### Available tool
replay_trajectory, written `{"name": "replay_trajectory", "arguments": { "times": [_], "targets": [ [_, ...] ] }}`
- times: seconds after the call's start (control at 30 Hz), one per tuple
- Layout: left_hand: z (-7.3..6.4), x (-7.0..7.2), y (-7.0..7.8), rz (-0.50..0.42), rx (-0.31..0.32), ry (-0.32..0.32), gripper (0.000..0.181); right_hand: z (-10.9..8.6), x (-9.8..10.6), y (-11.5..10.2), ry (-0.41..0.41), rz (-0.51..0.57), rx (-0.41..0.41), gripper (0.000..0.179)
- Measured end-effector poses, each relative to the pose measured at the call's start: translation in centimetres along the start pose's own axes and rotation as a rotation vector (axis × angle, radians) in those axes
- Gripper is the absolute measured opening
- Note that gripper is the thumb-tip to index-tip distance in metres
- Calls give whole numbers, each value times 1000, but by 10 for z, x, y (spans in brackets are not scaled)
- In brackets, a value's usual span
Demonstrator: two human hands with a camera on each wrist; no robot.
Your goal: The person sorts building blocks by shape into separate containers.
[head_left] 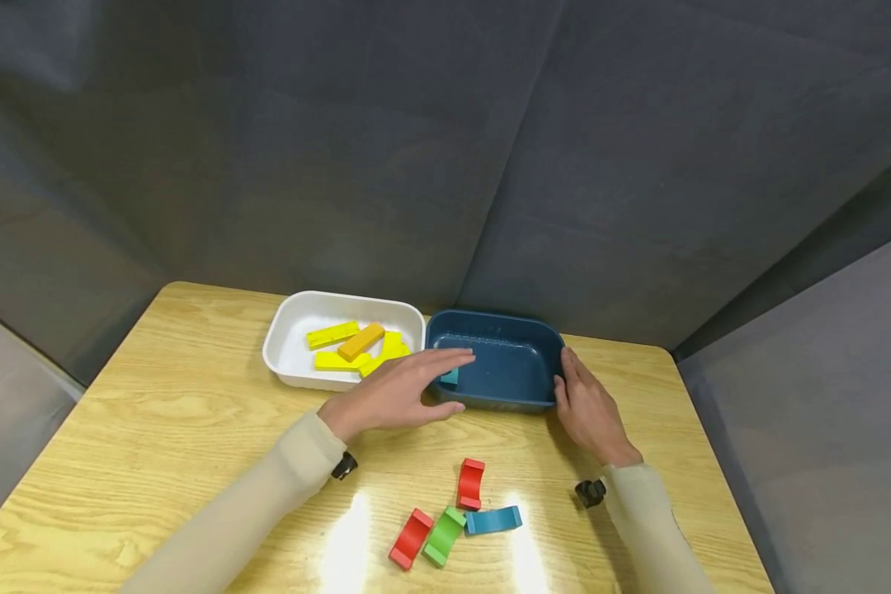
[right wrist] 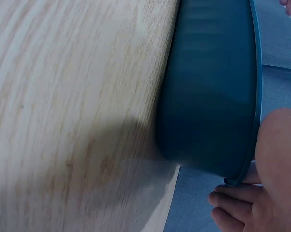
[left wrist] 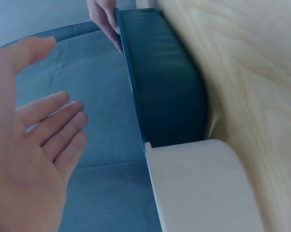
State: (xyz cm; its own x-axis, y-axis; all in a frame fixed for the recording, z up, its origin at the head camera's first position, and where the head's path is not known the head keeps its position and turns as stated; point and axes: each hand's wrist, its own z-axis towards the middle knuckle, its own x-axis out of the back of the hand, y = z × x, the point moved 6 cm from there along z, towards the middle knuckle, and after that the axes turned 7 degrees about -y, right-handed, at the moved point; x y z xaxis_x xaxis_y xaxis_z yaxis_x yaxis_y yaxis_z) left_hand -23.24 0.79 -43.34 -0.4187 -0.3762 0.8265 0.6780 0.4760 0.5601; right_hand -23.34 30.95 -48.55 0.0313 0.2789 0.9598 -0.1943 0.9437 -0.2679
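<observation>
My left hand, fingers extended and thumb spread apart, hovers over the left front of a dark blue bin. Nothing lies between its fingers; the left wrist view shows a bare palm above the rim. A small teal block sits inside the bin at the left, partly hidden by this hand. At the opposite end, my right hand holds the bin's right front corner, thumb at the rim and fingers along the outer end. The right wrist view shows the fingers beside that corner.
A white bin with several yellow blocks and an orange block adjoins on the left. Nearer on the wooden table lie two red arched blocks, a green one and a blue one. Grey cloth hangs behind.
</observation>
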Motion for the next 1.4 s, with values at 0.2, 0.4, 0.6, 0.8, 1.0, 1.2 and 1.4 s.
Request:
{"name": "replay_trajectory", "arguments": {
  "times": [0.2,0.4,0.6,0.8,1.0,1.2,1.4],
  "targets": [
    [-17,-9,-1,-20,-20,-30,78,-1,-1,0,-10,8,-5,55],
    [-35,-12,-6,-77,10,-60,80,0,-2,0,-16,13,-2,56],
    [-52,-18,-6,-97,5,-106,85,-1,-2,2,-12,24,-4,57],
    [-64,-25,-4,-108,-7,-107,88,0,-2,3,0,19,-1,57],
    [-79,-39,-4,-138,-9,-177,94,2,-1,2,11,15,4,57],
    [-92,-49,-4,-138,-14,-255,96,2,1,1,15,17,10,56],
    [-98,-61,0,-119,-42,-307,94,1,0,1,-4,16,-1,56]
  ]
}}
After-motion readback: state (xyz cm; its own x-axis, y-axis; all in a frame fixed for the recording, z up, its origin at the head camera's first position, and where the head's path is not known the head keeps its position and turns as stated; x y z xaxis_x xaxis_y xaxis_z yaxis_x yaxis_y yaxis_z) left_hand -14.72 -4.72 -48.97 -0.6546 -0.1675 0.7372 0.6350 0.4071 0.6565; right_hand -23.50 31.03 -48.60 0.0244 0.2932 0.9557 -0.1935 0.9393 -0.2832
